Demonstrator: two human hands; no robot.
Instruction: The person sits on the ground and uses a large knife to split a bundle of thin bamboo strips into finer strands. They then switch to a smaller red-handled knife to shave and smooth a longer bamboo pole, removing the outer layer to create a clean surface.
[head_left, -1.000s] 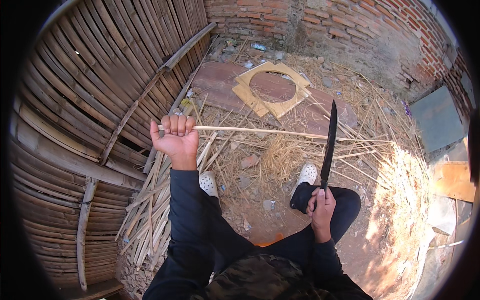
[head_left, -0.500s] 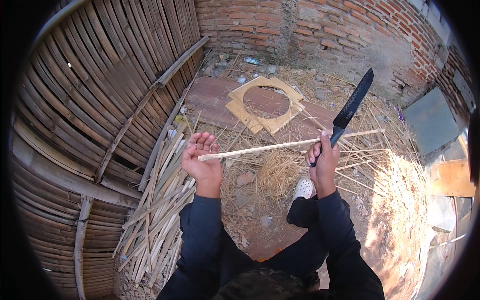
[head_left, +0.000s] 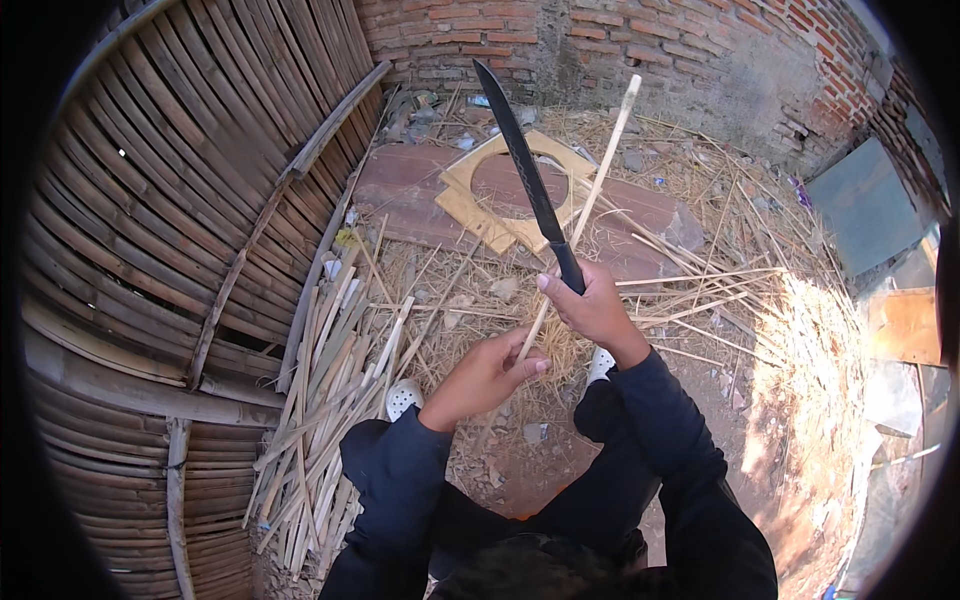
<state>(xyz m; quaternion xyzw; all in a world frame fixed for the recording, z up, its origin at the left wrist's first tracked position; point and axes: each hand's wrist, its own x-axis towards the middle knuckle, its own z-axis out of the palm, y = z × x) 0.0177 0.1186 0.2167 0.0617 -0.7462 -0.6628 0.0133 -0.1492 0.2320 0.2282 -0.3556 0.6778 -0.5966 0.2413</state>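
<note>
A brick wall (head_left: 660, 60) stands behind the tan board (head_left: 465, 218) with the round opening, and a slatted wooden wall (head_left: 120, 230) rises to its left. I see the board lying on a reddish-brown panel (head_left: 400, 190), with straw and rubble spread over the ground around it. A grey-blue sheet (head_left: 865, 205) leans well off to the board's right.

On the near side of the board I have both hands in view. The right hand (head_left: 592, 310) is closed around the handle of a black knife (head_left: 525, 160), whose blade points up and slightly left, crossing my view of the board's opening. The left hand (head_left: 490, 372), lower and farther from the board, is closed on the lower part of a pale stick (head_left: 612, 140). That stick slants up past the right hand, crosses the board's right side in my view and tops out above it. I can't tell whether the right fingers also grip the stick.

Nearer me than the board, to its left, I make out a heap of split strips (head_left: 320, 400). Two white perforated shoes (head_left: 403, 398) sit on the board's near side.
</note>
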